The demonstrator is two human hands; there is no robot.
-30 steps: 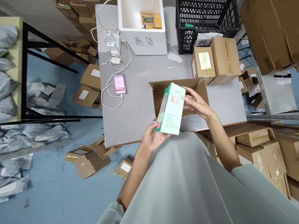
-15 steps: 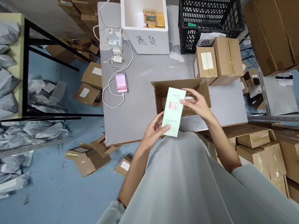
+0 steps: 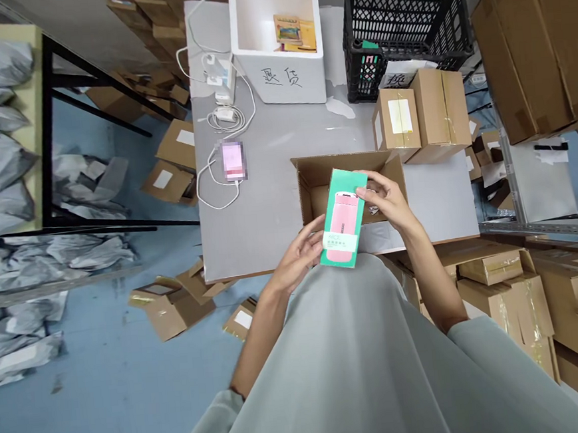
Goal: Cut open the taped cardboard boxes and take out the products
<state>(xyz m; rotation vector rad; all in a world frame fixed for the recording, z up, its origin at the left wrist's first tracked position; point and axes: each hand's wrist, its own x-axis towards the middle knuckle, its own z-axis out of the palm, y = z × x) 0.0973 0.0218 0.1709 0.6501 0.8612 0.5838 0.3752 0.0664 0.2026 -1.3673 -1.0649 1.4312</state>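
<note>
Above the near side of an open cardboard box (image 3: 313, 198), green product carton (image 3: 344, 219), pink device printed on face, tilted. Right hand (image 3: 386, 200) pinches upper right edge; left hand (image 3: 300, 259), half-curled at lower left edge, grip unclear. Box interior partly hidden. White foam bin (image 3: 289, 86) cut off; gray tabletop (image 3: 287, 140), blue floor (image 3: 107, 391).

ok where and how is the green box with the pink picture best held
Probably by its two long side edges, with the hands coming in from left and right. The green box is longer than wide, and its printed front faces up; the right hand has its thumb on that front near the upper right corner.
</note>
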